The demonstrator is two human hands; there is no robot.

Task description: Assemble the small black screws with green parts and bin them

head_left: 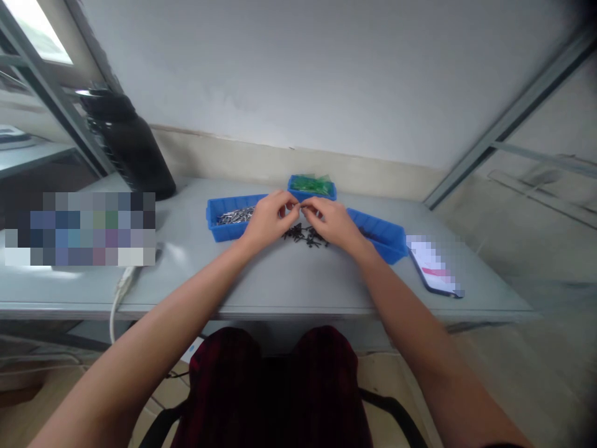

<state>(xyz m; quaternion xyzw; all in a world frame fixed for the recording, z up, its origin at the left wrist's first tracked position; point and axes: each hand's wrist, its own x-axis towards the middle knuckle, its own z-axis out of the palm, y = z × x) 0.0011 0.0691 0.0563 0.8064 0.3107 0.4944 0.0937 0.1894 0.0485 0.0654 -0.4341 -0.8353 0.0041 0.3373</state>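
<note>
My left hand [275, 216] and my right hand [329, 219] meet fingertip to fingertip above the middle of the table, both pinched on something too small to make out. Just below them lies a loose pile of small black parts [308, 236]. A blue bin [227, 231] with silvery metal pieces [236, 215] stands beside my left hand. Another blue bin [389, 239], holding some dark pieces, is to the right of my right hand. Behind both hands sits a smaller blue bin [311, 195] with green material [312, 183] in it.
A phone [431, 267] lies on the grey table [298, 286] at the right. At the back left stands a black bottle [133, 146]. A white cable [122, 286] hangs over the front edge at the left, near a blurred-out area. Metal frame bars rise at both sides.
</note>
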